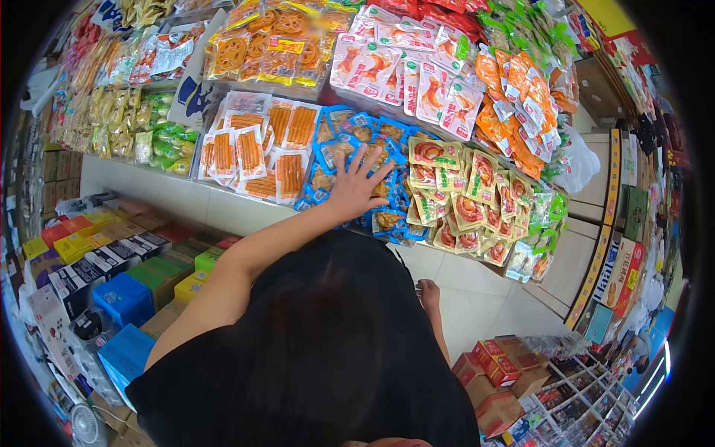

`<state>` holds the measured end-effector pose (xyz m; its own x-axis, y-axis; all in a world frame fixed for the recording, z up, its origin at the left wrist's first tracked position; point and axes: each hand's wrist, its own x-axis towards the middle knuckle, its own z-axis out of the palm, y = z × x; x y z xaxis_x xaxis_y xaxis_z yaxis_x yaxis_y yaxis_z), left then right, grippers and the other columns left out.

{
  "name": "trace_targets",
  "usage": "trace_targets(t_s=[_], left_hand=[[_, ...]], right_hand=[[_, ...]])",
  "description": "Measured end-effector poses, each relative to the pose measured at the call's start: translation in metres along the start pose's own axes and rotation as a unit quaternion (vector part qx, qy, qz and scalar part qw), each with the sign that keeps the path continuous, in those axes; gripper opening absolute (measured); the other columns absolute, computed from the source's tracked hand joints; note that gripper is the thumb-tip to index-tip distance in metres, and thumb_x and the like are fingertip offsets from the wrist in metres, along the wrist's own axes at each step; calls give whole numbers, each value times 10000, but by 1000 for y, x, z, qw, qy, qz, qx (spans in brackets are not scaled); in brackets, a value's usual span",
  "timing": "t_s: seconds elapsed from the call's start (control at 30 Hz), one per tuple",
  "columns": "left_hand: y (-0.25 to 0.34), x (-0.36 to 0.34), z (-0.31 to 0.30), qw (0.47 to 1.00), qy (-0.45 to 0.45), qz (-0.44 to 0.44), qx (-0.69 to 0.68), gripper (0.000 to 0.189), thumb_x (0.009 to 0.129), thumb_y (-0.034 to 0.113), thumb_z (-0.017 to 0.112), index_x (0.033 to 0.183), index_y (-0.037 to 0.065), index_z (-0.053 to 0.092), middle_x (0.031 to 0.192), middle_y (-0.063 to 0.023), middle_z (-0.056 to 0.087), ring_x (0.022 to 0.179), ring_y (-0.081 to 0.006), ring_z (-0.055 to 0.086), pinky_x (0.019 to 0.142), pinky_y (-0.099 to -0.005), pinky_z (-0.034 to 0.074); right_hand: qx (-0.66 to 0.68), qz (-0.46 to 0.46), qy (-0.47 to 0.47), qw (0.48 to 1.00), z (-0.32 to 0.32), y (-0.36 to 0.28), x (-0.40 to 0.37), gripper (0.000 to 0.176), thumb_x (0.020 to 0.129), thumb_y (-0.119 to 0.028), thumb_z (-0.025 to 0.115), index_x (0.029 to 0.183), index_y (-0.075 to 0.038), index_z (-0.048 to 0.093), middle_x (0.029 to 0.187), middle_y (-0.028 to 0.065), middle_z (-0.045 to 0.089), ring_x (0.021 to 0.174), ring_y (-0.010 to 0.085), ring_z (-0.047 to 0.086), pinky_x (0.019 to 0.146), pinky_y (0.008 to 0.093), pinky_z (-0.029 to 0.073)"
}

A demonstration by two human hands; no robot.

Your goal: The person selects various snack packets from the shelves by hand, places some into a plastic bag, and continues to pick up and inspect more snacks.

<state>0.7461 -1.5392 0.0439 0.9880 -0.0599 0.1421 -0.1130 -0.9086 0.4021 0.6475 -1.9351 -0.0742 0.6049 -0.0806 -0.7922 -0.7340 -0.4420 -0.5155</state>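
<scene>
My left hand lies with its fingers spread on a pile of blue snack packets, which show brown food through clear windows. Directly right of them are beige vacuum packs with a reddish, round food picture. To the left sit clear packs of orange-brown sticks. Low by my right side hangs my right hand, fingers loosely bent and apart, and nothing shows in it. The palm side of that hand is hidden.
Behind the blue packets are white-and-pink packs, orange packs and bagged lotus-root-like slices. Stacked cartons stand at the left, red boxes at lower right. A white plastic bag hangs at the display's right end.
</scene>
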Motion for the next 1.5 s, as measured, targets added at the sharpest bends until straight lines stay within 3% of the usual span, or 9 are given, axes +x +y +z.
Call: trace_targets(t_s=[0.3,0.47,0.7,0.83,1.07,1.17,1.23,1.4,1.5], left_hand=[[4,49,4,997,25,57,-47,571,776,354,629,1260,123,433,1374,-141,321,1289,-343,251,989,-604,202],[9,82,25,987,42,93,-123,477,739,140,619,1189,72,478,1194,-126,494,1124,-303,436,944,-435,361],[22,109,17,987,-59,96,-111,471,710,108,633,1159,71,495,1094,-110,555,1016,-291,508,859,-372,440],[25,111,27,989,9,141,-39,502,689,83,631,1169,67,486,1058,-102,579,973,-277,532,826,-363,457],[30,114,3,998,6,61,-30,361,821,105,483,1177,51,504,1085,-140,598,1009,-279,567,839,-385,459],[61,113,-7,995,60,78,-28,348,803,57,480,1149,40,513,1058,-141,601,999,-287,565,841,-399,462],[88,118,-6,992,70,98,-27,331,802,44,475,1130,39,519,1040,-140,607,976,-289,574,813,-394,475],[166,144,7,987,105,124,16,279,767,61,517,1046,53,528,848,-129,605,817,-281,582,701,-383,472],[197,155,18,991,60,117,35,228,762,55,517,989,49,530,833,-122,606,811,-277,578,692,-376,470]], right_hand=[[-20,-10,8,1000,13,-1,-7,228,865,-200,512,925,6,590,780,91,640,585,141,608,488,255,448],[-13,-17,24,999,9,12,-10,218,856,-211,531,923,-15,598,771,68,629,606,134,591,505,245,442],[-51,-36,60,996,7,52,-10,223,852,-195,518,918,4,592,756,76,621,602,135,575,514,256,458],[-4,-28,40,999,10,68,-14,215,853,-176,512,894,14,603,715,78,611,585,136,563,513,263,454],[-106,-76,43,990,-12,77,13,216,852,-183,524,860,13,615,656,63,607,520,127,544,488,274,442],[-88,-121,33,988,-42,70,32,212,850,-187,529,872,6,614,657,66,615,513,132,555,479,281,444],[-62,-61,30,996,-68,52,31,246,831,-209,525,856,12,631,702,126,649,587,206,633,580,321,504],[-36,-92,43,994,-142,66,61,225,847,-194,526,882,9,615,707,107,639,550,165,605,502,289,476],[-28,-79,53,995,-180,93,75,211,855,-180,512,903,3,604,724,92,635,545,141,587,466,271,453]])
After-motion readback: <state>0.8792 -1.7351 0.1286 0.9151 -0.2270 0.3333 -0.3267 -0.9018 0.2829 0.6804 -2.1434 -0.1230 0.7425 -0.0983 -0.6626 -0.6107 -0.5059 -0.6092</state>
